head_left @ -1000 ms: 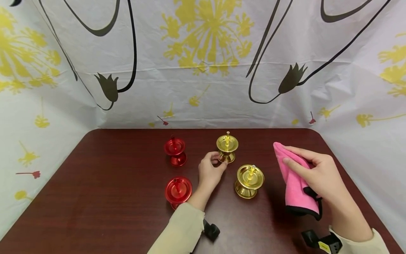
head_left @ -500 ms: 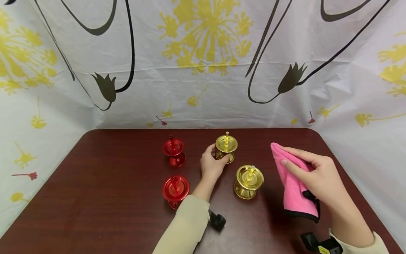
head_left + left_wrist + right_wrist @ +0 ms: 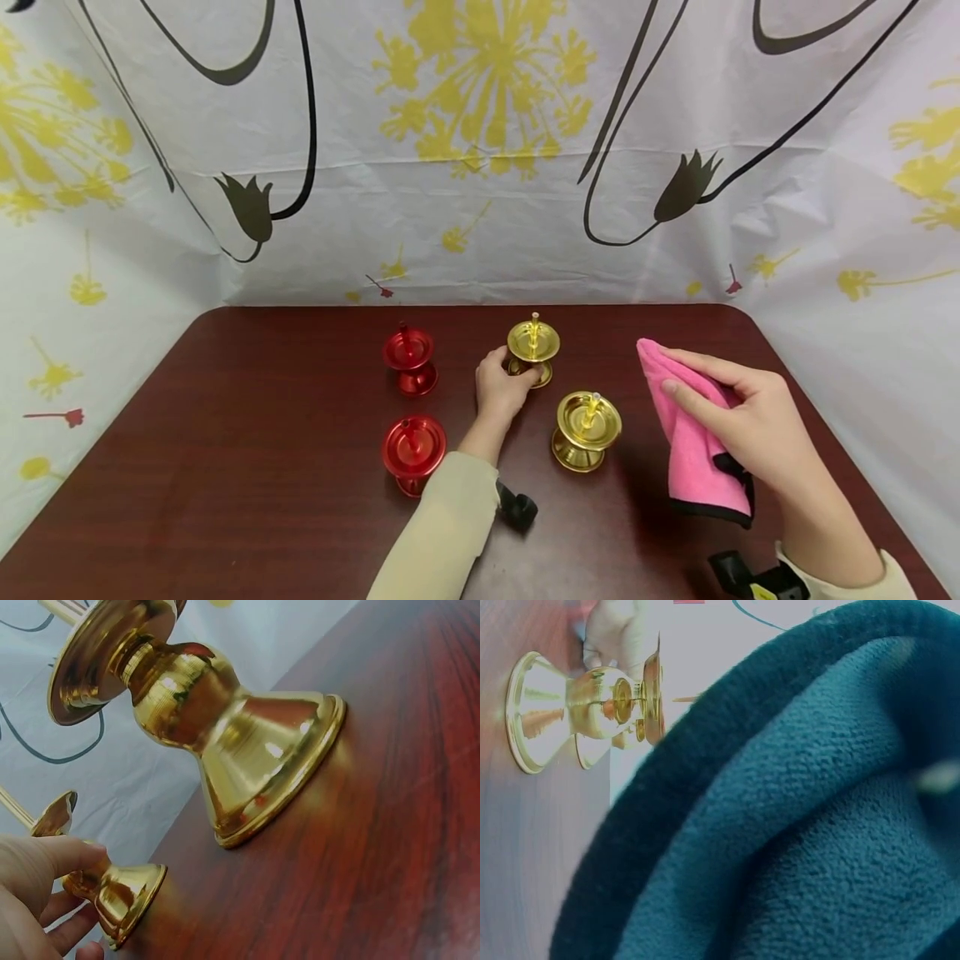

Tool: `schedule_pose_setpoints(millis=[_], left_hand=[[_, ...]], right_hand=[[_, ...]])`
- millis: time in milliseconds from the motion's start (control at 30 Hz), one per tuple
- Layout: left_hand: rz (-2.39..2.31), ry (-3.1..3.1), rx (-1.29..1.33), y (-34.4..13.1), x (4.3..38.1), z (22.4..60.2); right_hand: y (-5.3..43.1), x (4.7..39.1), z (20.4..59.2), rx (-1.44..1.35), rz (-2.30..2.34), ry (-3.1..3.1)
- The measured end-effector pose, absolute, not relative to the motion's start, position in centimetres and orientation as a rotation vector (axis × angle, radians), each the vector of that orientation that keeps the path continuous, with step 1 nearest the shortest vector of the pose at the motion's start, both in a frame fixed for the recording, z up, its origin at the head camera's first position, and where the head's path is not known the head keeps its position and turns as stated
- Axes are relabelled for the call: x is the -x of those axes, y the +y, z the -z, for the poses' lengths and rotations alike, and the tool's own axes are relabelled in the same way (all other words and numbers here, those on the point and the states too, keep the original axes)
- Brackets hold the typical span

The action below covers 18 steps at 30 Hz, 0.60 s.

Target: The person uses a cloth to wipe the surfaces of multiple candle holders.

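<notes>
At the back of the table stands a gold candle holder [image 3: 536, 343], with a shallow dish and a thin upright pin. My left hand [image 3: 501, 393] grips it below the dish, thumb and fingers around its narrow stem in the left wrist view. Closer to me is a second gold candle holder [image 3: 579, 457], upright, looming large in the left wrist view. My right hand [image 3: 761, 421] pinches a folded pink cloth [image 3: 701, 479] with black edging, held up over the table's right side. That cloth's teal face [image 3: 817, 847] fills much of the right wrist view.
Two red candle holders stand left of the left arm, one farther back [image 3: 408, 354] and one nearer [image 3: 414, 454], close beside the sleeve [image 3: 442, 525]. The dark reddish wooden table [image 3: 225, 467] meets a white patterned curtain [image 3: 337, 208] behind.
My left hand has moved slightly right and closed its fingers around the far gold candle holder's stem. The right hand keeps the pink cloth in nearly the same place.
</notes>
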<state>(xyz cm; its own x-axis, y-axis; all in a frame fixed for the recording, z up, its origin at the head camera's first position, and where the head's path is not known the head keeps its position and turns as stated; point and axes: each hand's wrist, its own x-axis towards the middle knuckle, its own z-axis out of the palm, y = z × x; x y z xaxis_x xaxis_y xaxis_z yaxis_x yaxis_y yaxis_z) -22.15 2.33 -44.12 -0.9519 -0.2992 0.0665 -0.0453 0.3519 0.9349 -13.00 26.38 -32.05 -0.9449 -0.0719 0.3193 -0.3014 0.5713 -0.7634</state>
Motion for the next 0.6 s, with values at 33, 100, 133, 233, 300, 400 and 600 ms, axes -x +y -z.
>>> schedule_pose_setpoints(millis=[33,100,133,233,300,400,600], left_hand=[[1.633,-2.396,-0.315,2.31,22.15,44.12],[1.614,-2.416,-0.318,2.32,22.18,44.19],[1.605,-2.426,-0.323,2.38,22.22,44.22],[1.557,-2.451,-0.336,2.61,22.26,44.40],[1.539,-2.457,-0.341,2.74,22.25,44.51],[1.538,-2.452,-0.343,2.83,22.08,44.52],[1.595,-2.425,-0.305,2.82,21.76,44.43]], right_hand=[[26.37,12.98,32.06,-0.311,-1.311,-2.551],[26.36,12.94,32.05,-0.317,-1.309,-2.547],[26.36,12.94,32.05,-0.319,-1.311,-2.545],[26.36,12.92,32.06,-0.330,-1.315,-2.538],[26.36,12.93,32.09,-0.338,-1.320,-2.535],[26.37,12.94,32.16,-0.340,-1.322,-2.535],[26.52,13.14,32.37,-0.316,-1.314,-2.537]])
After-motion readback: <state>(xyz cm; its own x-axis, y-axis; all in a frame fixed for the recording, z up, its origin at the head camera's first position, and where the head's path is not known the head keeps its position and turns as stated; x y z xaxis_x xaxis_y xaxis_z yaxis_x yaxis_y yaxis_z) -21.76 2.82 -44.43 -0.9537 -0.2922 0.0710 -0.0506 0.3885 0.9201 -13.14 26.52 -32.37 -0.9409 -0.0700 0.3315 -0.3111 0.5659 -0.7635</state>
